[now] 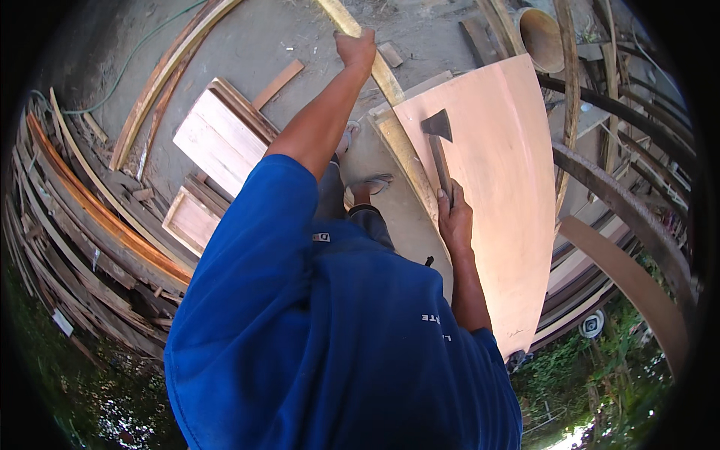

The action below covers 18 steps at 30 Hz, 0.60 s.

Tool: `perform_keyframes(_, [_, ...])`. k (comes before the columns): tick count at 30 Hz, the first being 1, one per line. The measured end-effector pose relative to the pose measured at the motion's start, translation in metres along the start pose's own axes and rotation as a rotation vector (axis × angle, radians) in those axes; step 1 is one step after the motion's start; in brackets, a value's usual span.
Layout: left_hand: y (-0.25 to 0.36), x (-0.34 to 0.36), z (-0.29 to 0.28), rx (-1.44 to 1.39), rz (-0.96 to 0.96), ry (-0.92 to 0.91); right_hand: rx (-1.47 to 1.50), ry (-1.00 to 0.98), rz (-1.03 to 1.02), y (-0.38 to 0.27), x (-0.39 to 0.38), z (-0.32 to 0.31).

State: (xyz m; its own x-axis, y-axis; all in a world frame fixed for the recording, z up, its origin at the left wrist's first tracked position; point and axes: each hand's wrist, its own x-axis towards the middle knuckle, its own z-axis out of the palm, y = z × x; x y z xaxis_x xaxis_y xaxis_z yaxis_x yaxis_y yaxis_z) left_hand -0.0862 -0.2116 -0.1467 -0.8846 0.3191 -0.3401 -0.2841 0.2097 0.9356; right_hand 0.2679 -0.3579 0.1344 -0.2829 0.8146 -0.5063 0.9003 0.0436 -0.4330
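Observation:
My left hand [356, 49] is stretched far forward, its fingers closed around a long, narrow wooden beam [384, 77]. The beam slants down from the top edge to the left side of a wide, pale wooden panel [502, 180]. Along that side lies a rough, yellowish timber edge [405, 154]; whether it belongs to the same beam I cannot tell. My right hand [455, 219] grips the handle of a hatchet [439, 161]. The dark hatchet head [436, 126] points away from me, over the panel. Whether the hatchet rests on the panel is unclear.
At left on the ground lie a light plank panel [221, 139], a smaller framed panel [191, 217] and a short board [277, 84]. Stacked curved planks [112, 217] fill the far left. Curved timbers [630, 191] and a round hollow pipe [540, 39] stand at right. My feet [367, 187] are between.

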Motion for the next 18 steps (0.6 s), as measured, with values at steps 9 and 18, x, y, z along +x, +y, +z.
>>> perform_keyframes(9, [0.011, -0.006, 0.000, -0.001, 0.042, 0.020, 0.034, -0.058, -0.014, -0.007, 0.024, -0.021])
perform_keyframes(18, [0.042, -0.023, -0.018, 0.044, -0.070, -0.042, -0.027, 0.083, -0.138, -0.030, 0.010, -0.032])
